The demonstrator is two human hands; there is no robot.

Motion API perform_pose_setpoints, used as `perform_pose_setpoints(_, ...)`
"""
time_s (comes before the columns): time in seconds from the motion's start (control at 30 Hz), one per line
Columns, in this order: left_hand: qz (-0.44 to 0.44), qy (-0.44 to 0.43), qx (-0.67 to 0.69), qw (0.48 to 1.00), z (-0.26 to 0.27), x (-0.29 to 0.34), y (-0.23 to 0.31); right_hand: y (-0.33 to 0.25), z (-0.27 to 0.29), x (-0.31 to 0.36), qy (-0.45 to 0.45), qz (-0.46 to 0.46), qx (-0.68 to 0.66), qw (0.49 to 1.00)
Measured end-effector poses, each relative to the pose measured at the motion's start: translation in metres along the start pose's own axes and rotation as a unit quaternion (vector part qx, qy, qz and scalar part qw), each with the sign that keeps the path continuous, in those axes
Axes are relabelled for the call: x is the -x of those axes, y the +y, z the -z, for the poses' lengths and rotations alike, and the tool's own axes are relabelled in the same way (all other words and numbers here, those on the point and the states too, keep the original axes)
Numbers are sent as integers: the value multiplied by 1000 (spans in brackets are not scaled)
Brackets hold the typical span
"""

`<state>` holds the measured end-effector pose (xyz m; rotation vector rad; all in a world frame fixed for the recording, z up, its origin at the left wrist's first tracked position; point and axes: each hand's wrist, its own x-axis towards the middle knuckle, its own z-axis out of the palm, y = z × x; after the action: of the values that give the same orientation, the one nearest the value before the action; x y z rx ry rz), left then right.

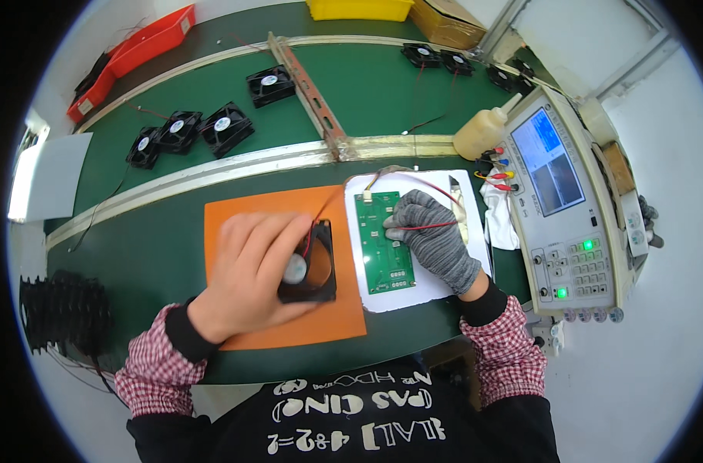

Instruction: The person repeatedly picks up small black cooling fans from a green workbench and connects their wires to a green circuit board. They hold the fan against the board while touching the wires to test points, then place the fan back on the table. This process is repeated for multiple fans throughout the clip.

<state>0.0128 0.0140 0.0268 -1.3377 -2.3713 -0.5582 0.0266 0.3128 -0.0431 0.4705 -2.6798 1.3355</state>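
Observation:
On an orange mat [243, 208], my bare left hand [251, 270] is closed round the frame of a black cooling fan [324, 262], with part of the fan hidden under the fingers. Thin red and dark wires lead up from this fan. My right hand [428, 235], in a grey knitted glove, rests over a green circuit board [382, 266] that lies on a white pad [409, 297]. Its fingertips pinch a red wire [432, 226] at the board's surface; the wire's end is hidden. A white connector [368, 196] with wires sits at the board's top edge.
Several black fans [226, 127] lie beyond a metal rail [251, 160]; a stack of fans [66, 312] stands at the left. A test instrument [575, 231] with a lit screen is at the right, beside a plastic bottle [481, 133]. Red bins [151, 42] stand far left.

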Motion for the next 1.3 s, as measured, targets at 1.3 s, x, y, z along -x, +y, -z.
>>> perform_pose_setpoints(1.3,-152,-94,178,968,-21,-76,-20,-38,4,2,177,184,112,960)
